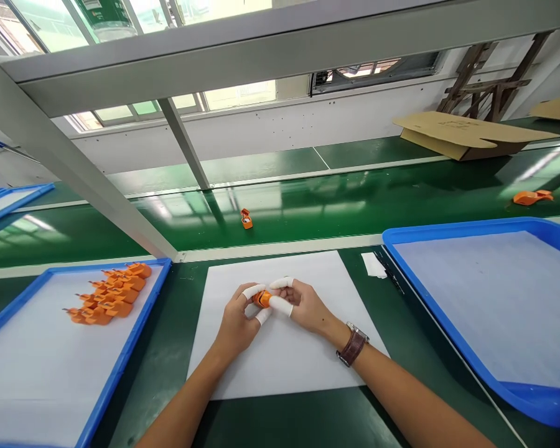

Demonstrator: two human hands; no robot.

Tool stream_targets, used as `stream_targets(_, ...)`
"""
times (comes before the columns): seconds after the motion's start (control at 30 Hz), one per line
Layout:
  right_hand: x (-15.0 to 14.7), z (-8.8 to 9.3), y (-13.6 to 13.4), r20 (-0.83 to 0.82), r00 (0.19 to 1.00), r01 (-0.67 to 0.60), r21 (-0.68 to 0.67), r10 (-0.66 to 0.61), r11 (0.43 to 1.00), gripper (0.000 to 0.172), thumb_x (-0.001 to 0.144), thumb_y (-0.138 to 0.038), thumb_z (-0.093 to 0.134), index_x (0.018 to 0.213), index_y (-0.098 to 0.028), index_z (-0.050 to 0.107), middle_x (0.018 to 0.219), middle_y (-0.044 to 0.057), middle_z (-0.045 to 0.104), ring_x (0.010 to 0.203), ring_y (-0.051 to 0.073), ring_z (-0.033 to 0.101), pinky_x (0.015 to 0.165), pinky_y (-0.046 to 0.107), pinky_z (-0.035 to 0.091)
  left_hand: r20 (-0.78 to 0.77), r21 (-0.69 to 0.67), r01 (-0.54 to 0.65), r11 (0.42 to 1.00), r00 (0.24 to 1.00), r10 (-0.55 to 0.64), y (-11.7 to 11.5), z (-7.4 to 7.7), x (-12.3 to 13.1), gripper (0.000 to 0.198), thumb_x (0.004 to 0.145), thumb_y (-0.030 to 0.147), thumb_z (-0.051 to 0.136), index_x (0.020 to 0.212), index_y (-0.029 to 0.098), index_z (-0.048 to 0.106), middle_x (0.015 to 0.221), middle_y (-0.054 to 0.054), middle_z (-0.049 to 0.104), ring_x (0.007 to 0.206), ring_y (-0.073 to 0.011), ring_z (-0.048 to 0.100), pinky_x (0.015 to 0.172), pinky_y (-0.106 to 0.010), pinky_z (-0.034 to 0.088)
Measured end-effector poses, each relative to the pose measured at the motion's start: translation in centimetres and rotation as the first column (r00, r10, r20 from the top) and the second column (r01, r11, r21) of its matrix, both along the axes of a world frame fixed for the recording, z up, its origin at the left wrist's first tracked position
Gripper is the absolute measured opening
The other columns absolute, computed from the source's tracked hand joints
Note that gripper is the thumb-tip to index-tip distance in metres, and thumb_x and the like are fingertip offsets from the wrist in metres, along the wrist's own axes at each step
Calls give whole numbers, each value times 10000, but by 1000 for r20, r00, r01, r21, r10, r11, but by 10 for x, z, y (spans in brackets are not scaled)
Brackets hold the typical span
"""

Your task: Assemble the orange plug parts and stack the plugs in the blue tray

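Orange piece (262,299), small and rounded, with a dark band across it, sits between my hands, above the white sheet (289,367) on the green table (158,367). My left hand (237,319) has it pinched, forefinger over the top and thumb below. My right hand (310,307) comes in from the other side, its thumb tip right at the piece's edge and its forefinger arched above; whether those fingers grip it too, I cannot tell. White covers sleeve the fingertips on both hands. Both forearms reach inward from the bottom edge, and a watch (353,344) with a brown strap is on my right wrist.

My fingers hide much of the piece, so its full shape is hard to make out. To my left, similar orange parts (109,295) stand in close rows in a blue-rimmed tray (116,371), which the picture cuts off. A second blue tray (448,330) on my right runs out of view. Farther off, a small orange object (246,219) is too tiny to read clearly.
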State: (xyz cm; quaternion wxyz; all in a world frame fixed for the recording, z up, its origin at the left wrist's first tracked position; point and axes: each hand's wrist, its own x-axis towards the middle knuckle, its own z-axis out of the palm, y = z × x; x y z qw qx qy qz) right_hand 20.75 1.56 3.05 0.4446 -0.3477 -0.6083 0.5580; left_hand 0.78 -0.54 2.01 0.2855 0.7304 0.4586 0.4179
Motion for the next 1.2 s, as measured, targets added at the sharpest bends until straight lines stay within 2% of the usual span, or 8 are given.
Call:
stream_targets(0.13,-4,-6,-5,110,993,26,187,-47,982,156,879,-229,639,1035,-226,635,965,32,609,760,163,572,649,301,481,-173,131,-47,990,983,70,-2,1,1,507,836,120,680,1294,296,552,1200,-39,603,1058,-192,630,904,-359,575)
stream_targets(0.33,-4,-2,-10,204,975,11,347,-87,938,181,908,-161,576,1064,-244,610,978,35,594,718,156,531,634,304,468,-199,242,-50,969,975,100,-4,-6,1,506,843,96,682,1292,278,538,1128,-40,625,984,-180,645,804,-331,595)
stream_targets(0.53,-3,-5,-10,236,969,-4,318,-75,948,137,927,-162,566,1033,-239,607,991,35,599,714,152,531,596,293,435,-205,297,-20,955,975,84,-5,-7,4,508,868,81,651,1316,285,529,1104,-48,627,972,-189,637,781,-348,606)
stream_targets(0.8,-2,-12,4,143,989,-57,164,33,985,119,867,-212,663,985,-219,649,979,33,635,801,172,590,695,312,480,-195,284,-13,959,978,71,1,-6,4,449,863,127,680,1270,278,569,1069,-38,637,930,-186,640,737,-333,606)
stream_targets(0.9,-2,-10,5,95,994,-55,95,46,994,155,873,-281,676,1006,-208,645,997,41,641,816,179,606,710,316,497,-180,225,-31,974,981,73,2,-4,3,435,865,184,695,1270,286,574,1106,-45,642,987,-202,647,789,-352,609)
stream_targets(1.0,1,-6,7,5,999,-52,-49,52,997,239,936,-414,599,991,-188,656,870,35,651,741,179,618,674,318,507,-102,62,-31,998,994,38,2,-2,2,427,867,237,697,1272,297,577,1187,-46,632,1057,-211,647,898,-388,597)
stream_targets(1.1,4,-4,11,-110,994,7,-172,-26,985,356,972,-488,511,995,-163,656,762,31,649,644,175,611,619,319,496,97,-107,41,993,995,-30,4,-3,-1,431,863,255,686,1278,284,575,1289,-58,582,1145,-218,625,992,-408,567)
stream_targets(1.2,5,-4,14,-147,988,25,-198,-55,980,374,969,-490,517,996,-143,655,737,37,649,627,170,601,604,312,481,281,-204,104,973,959,-44,6,-4,-3,430,837,271,709,1250,250,589,1325,-79,557,1180,-232,612,1021,-419,548)
